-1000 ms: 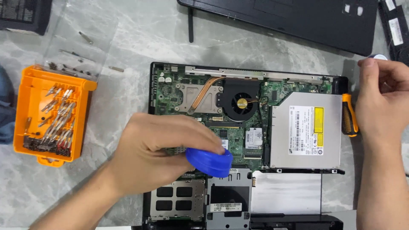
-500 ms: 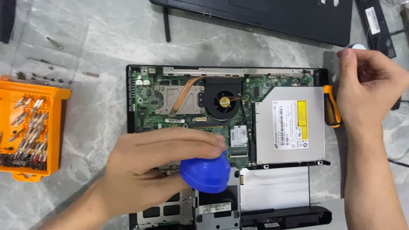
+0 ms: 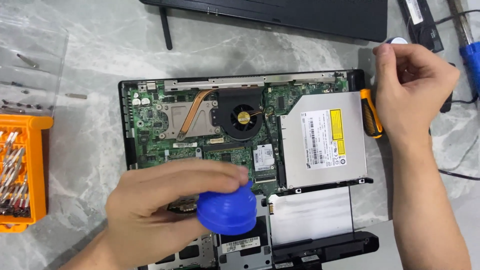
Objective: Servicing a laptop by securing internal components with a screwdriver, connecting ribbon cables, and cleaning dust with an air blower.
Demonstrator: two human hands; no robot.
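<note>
At the far left an orange bit holder (image 3: pixel 20 175) stands on the grey surface (image 3: pixel 90 165). The left hand (image 3: pixel 155 210) closes its fingers (image 3: pixel 220 172) on a blue round cap (image 3: pixel 227 212), keeping it above the open laptop base (image 3: pixel 240 130), near its lower middle. The right hand (image 3: pixel 412 95), fingers curled closed, holds an orange-black screwdriver (image 3: pixel 371 114) at the silver optical drive's (image 3: pixel 322 142) right edge.

You're looking down on a grey, white-veined marble-patterned worktop (image 3: pixel 100 50) that fills the view under soft, even light, glossy enough to show faint pale reflections.
</note>
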